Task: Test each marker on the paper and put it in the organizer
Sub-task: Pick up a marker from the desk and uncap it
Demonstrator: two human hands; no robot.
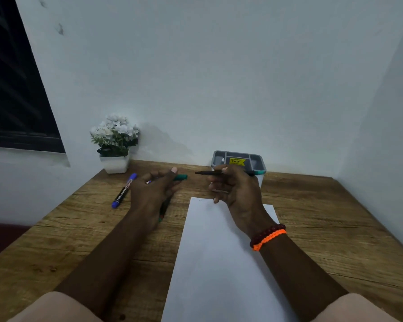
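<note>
My right hand (234, 189) grips an uncapped marker (209, 173) with a black body and a green rear end. It lies level above the far edge of the white paper (219, 263), tip pointing left. My left hand (153, 189) pinches the green cap (181, 177) a short way left of that tip. The grey organizer (258, 162) stands by the wall just behind my right hand. A blue marker (123, 190) lies on the table left of my left hand. Another dark marker (163, 209) lies partly hidden under my left hand.
A white pot of white flowers (115, 145) stands at the table's back left corner. The wooden table (323, 228) meets walls at the back and on the right. A dark window is on the left. A yellow price sticker (237, 161) sits inside the organizer.
</note>
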